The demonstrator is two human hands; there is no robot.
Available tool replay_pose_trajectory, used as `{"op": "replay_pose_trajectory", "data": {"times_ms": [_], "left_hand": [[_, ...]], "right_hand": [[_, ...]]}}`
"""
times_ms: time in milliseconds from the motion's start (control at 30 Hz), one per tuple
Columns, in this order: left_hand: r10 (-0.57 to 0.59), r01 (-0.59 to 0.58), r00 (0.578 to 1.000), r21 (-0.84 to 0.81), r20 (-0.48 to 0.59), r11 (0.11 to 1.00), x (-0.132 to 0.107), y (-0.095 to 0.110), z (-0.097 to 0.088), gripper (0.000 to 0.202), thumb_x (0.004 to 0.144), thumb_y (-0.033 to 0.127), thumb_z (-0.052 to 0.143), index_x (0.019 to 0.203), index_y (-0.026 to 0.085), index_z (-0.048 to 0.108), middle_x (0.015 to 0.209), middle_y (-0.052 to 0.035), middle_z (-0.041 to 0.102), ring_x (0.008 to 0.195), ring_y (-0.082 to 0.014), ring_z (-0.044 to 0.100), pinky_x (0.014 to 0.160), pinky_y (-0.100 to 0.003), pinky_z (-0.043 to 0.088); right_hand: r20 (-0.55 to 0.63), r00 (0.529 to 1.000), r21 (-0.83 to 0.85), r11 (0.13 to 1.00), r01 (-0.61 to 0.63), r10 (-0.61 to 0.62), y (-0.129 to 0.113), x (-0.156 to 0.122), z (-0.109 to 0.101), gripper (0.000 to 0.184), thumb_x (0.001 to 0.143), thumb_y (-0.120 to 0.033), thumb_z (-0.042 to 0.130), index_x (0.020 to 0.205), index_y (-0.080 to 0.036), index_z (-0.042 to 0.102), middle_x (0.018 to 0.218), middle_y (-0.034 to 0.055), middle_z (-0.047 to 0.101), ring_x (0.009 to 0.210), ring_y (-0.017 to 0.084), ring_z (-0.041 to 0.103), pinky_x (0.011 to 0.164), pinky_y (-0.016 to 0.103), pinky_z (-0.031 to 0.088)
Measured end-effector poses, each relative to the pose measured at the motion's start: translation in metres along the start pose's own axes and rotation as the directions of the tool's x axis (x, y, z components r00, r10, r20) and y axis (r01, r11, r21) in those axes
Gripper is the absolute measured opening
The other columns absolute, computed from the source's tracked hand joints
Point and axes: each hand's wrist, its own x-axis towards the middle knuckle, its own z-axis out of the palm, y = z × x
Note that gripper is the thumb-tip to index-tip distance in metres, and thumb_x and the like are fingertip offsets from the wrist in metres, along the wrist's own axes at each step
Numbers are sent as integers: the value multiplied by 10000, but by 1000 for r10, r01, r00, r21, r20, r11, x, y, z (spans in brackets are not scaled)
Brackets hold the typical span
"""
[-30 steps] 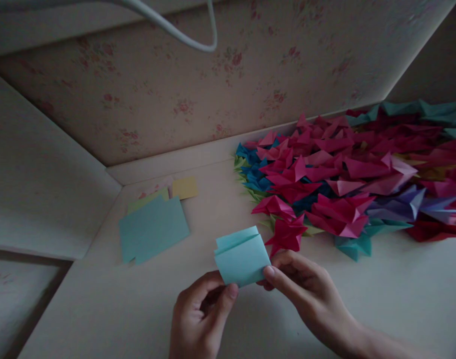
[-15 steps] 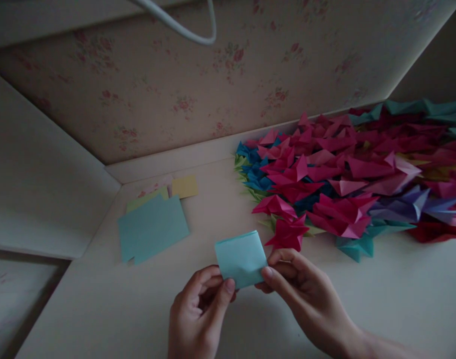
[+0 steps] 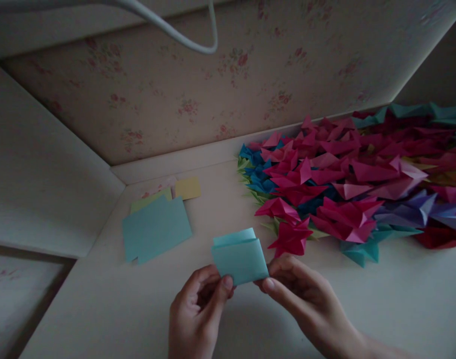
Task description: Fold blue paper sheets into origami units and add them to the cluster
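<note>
A folded light-blue paper (image 3: 241,259) is held up over the white desk, its back layer showing above the front one. My left hand (image 3: 201,309) pinches its lower left edge, thumb in front and fingers behind. At the lower right corner, my right hand (image 3: 306,299) grips the same paper between thumb and fingers. Beyond the hands, to the left, light-blue paper sheets (image 3: 156,232) lie flat on the desk. Just past the right hand sits a dark pink folded paper piece (image 3: 291,236).
A large heap of folded paper pieces (image 3: 347,169) in pink, blue, purple and red covers the right side of the desk (image 3: 101,304). Yellow paper (image 3: 188,188) and green paper (image 3: 147,201) lie by the blue sheets. A white cable (image 3: 175,35) hangs before the flowered wall (image 3: 198,94).
The front and back layers of the folded paper have come apart at the top, so more of the back layer shows. Both hands keep hold. The view has shifted slightly.
</note>
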Motion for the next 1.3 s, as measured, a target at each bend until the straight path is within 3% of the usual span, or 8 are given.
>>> {"op": "replay_pose_trajectory", "data": {"times_ms": [200, 367, 600, 767, 933, 1033, 1300], "left_hand": [[48, -45, 998, 76, -37, 996, 0, -1, -2, 263, 740, 464, 790, 747, 205, 743, 593, -13, 740, 557, -176, 694, 550, -209, 553], [51, -47, 998, 106, -37, 993, -2, -2, 0, 257, 750, 451, 783, 714, 203, 728, 573, -5, 720, 545, -170, 683, 545, -209, 542], [12, -14, 995, -13, -96, 1000, -2, -2, 5, 314, 710, 400, 828, 886, 196, 667, 609, 19, 732, 550, -167, 696, 572, -224, 573], [-10, 4, 994, -52, -109, 999, -2, -1, 8, 325, 705, 396, 832, 894, 206, 647, 580, 39, 711, 546, -161, 701, 581, -209, 575], [0, -4, 994, -44, -110, 999, 2, -1, 6, 332, 699, 392, 835, 891, 195, 648, 585, 24, 716, 547, -166, 700, 573, -211, 570], [12, -15, 995, -26, -102, 1000, 3, -1, 4, 315, 715, 370, 824, 903, 191, 645, 596, 22, 721, 558, -159, 696, 565, -201, 557], [29, -30, 995, -5, -98, 1000, -1, 0, 5, 287, 730, 374, 807, 890, 196, 650, 589, 26, 720, 549, -164, 705, 563, -215, 577]], "right_hand": [[6, 1000, -66, 998, -18, 18, -2, 1, -1, 294, 893, -447, 676, 772, -179, 690, 707, 24, 668, 654, 148, 590, 578, 236, 447], [-27, 996, 80, 994, -79, 82, -3, 1, 2, 310, 871, -463, 705, 775, -170, 671, 710, 31, 684, 682, 150, 629, 612, 239, 487], [-20, 991, 368, 923, -114, 131, -2, 1, 7, 302, 827, -393, 787, 820, -201, 553, 706, -26, 668, 695, 121, 642, 675, 237, 520], [-6, 989, 390, 911, -135, 149, 3, 2, 6, 303, 828, -385, 791, 884, -200, 557, 715, -23, 694, 700, 120, 642, 679, 235, 500], [86, 975, 416, 882, -220, 203, 0, 5, 4, 313, 826, -360, 798, 957, -193, 567, 765, -9, 720, 735, 122, 646, 706, 240, 486], [149, 962, 405, 873, -272, 231, -6, 6, 4, 302, 807, -370, 811, 907, -167, 611, 754, 1, 713, 733, 121, 643, 698, 234, 482], [96, 970, 355, 903, -244, 225, -8, 6, 4, 288, 801, -412, 797, 828, -160, 659, 690, -7, 675, 685, 125, 613, 670, 240, 468]]}}
